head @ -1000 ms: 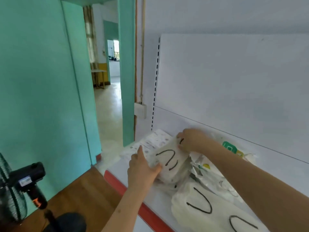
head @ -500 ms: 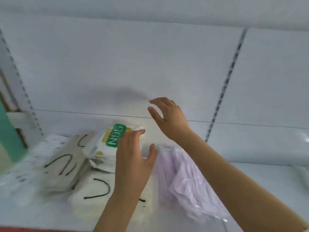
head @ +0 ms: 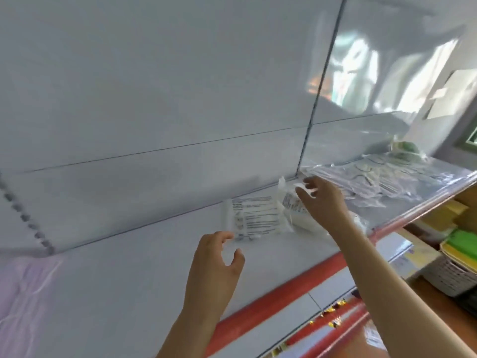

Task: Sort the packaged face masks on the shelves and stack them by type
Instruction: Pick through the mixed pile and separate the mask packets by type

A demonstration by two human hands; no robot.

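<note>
left hand (head: pixel 219 257) fingers apart, nothing held | right hand (head: pixel 320 197) fingers spread over mask packs (head: pixel 255 218) | risk: slippery film, packs knocked off shelf (head: pixel 154 267)

1. The shelf (head: pixel 144 280) is white, and its front edge strip (head: pixel 289 288) is red.
2. The back panel (head: pixel 154 86) is plain white, with a dark seam line running across it.
3. The flat mask packet (head: pixel 254 218) is clear and white, printed with rows of small dark text.
4. The packet at the far left (head: pixel 23 293) is pale pink-lilac.
5. The pile of packets on the right (head: pixel 382 177) is clear and whitish, with a green one (head: pixel 405 148) at the back.
6. The woven basket (head: pixel 454 277) is white-grey, holding a bright green item (head: pixel 462 241).
</note>
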